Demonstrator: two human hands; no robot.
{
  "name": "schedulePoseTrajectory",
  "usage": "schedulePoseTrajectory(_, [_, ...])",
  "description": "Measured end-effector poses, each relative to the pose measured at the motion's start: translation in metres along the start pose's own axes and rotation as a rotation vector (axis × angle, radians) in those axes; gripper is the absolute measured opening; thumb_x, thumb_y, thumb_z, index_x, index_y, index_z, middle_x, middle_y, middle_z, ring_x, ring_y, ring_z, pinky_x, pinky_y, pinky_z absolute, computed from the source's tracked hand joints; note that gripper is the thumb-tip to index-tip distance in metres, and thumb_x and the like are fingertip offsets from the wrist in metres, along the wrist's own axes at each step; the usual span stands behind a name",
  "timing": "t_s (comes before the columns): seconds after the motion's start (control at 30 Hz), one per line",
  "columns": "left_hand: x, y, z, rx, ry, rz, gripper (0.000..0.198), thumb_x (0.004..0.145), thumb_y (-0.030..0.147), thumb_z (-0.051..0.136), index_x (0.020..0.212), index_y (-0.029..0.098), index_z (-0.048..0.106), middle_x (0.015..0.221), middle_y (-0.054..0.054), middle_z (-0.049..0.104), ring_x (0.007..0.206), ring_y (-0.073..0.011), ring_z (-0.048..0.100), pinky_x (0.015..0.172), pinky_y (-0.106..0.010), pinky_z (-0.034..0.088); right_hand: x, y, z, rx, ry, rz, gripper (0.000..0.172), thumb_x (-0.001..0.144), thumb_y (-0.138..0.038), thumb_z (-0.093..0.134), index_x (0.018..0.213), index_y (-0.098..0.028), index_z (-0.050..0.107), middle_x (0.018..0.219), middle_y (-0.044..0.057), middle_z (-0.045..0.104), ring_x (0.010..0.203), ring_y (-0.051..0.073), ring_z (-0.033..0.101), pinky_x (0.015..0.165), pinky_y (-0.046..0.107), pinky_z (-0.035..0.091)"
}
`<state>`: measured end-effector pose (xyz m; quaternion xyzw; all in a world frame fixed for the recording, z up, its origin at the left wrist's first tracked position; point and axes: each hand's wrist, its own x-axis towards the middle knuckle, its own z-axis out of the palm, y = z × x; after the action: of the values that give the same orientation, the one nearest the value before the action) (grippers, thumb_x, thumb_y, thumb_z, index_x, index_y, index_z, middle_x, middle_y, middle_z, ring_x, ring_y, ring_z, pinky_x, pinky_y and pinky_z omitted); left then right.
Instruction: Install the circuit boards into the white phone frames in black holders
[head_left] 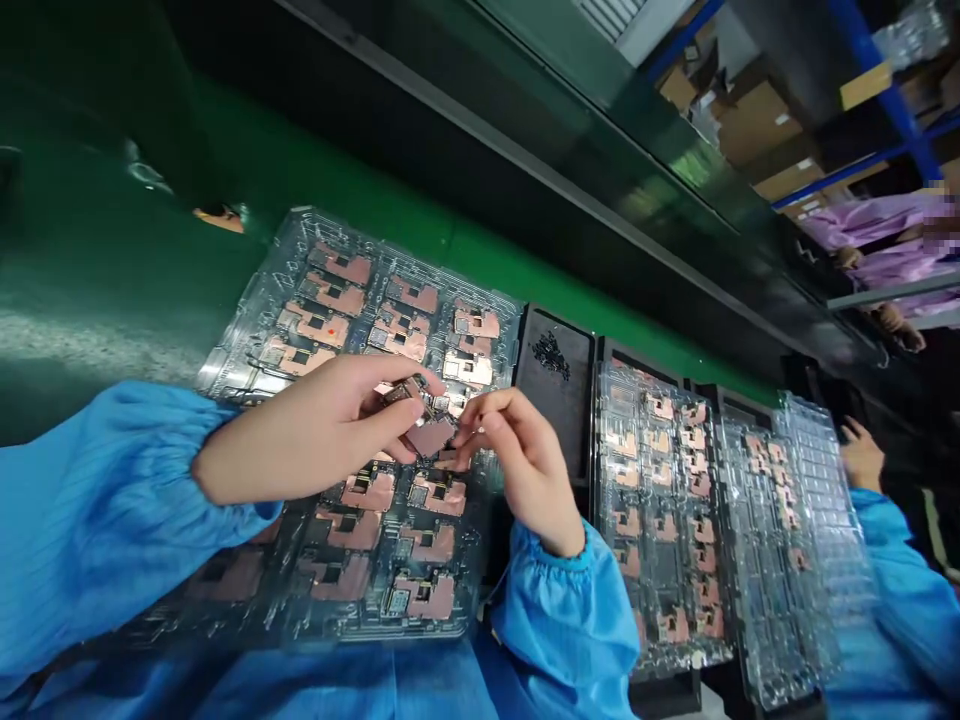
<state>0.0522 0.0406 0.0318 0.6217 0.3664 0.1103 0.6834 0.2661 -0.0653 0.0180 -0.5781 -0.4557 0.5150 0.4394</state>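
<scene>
While the left hand (300, 430) and right hand (525, 465) clamp their fingers on a copper-faced board (430, 436) above the clear tray (300, 225), other boards (365, 491) fill its pockets, with more trays (660, 520) beside it.

The person's left hand (315, 425) reaches in, back upward, from a gathered blue sleeve (97, 510), its fingers extended and pinching; the right hand (525, 470), wrist bent, rises from a blue cuff (559, 610), fingertips curled just beside the left's.
</scene>
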Motion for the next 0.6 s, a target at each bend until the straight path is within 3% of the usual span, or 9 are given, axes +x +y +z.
schedulePoseTrajectory(0.1, [0.0, 0.0, -0.001, -0.014, -0.075, 0.022, 0.034, 0.102, 0.045, 0.058, 0.133, 0.034, 0.064, 0.108, 0.002, 0.075, 0.09, -0.0177, 0.078, 0.076, -0.022, 0.066, -0.005, -0.002, 0.019, 0.1, -0.052, 0.052, 0.018, 0.104, -0.038, 0.056, 0.094, -0.023, 0.054, 0.087, -0.001, 0.059, 0.065, 0.011, 0.063, 0.06, 0.025, 0.053])
schedulePoseTrajectory(0.2, [0.001, -0.002, -0.001, 0.023, -0.066, 0.045, 0.03, 0.103, 0.044, 0.057, 0.129, 0.031, 0.065, 0.108, 0.002, 0.074, 0.083, -0.0159, 0.078, 0.07, -0.019, 0.064, -0.003, 0.0, 0.02, 0.058, -0.041, 0.067, 0.019, 0.104, -0.038, 0.058, 0.093, -0.022, 0.054, 0.076, -0.004, 0.057, 0.061, 0.011, 0.061, 0.06, 0.024, 0.049])
schedulePoseTrajectory(0.33, [0.002, -0.003, -0.001, 0.015, -0.084, 0.084, 0.022, 0.105, 0.039, 0.053, 0.117, 0.028, 0.067, 0.113, 0.002, 0.07, 0.081, -0.0137, 0.077, 0.069, -0.017, 0.063, -0.002, 0.002, 0.018, -0.014, -0.042, 0.065, 0.02, 0.104, -0.038, 0.058, 0.093, -0.022, 0.055, 0.076, -0.003, 0.057, 0.064, 0.012, 0.06, 0.062, 0.025, 0.049])
schedulePoseTrajectory(0.5, [0.002, 0.0, -0.002, 0.073, -0.108, 0.077, 0.02, 0.104, 0.037, 0.05, 0.107, 0.025, 0.066, 0.1, 0.001, 0.068, 0.08, -0.0154, 0.076, 0.059, -0.018, 0.059, -0.004, 0.003, 0.021, -0.142, -0.009, 0.064, 0.019, 0.104, -0.039, 0.056, 0.094, -0.023, 0.055, 0.077, -0.003, 0.058, 0.065, 0.014, 0.063, 0.061, 0.026, 0.048])
schedulePoseTrajectory(0.6, [0.001, 0.002, -0.003, 0.089, -0.119, 0.088, 0.019, 0.104, 0.034, 0.05, 0.105, 0.023, 0.066, 0.098, 0.001, 0.068, 0.078, -0.0145, 0.075, 0.062, -0.019, 0.059, -0.005, 0.003, 0.024, -0.21, 0.03, 0.059, 0.016, 0.104, -0.037, 0.056, 0.095, -0.023, 0.055, 0.078, -0.002, 0.06, 0.065, 0.014, 0.065, 0.058, 0.025, 0.047])
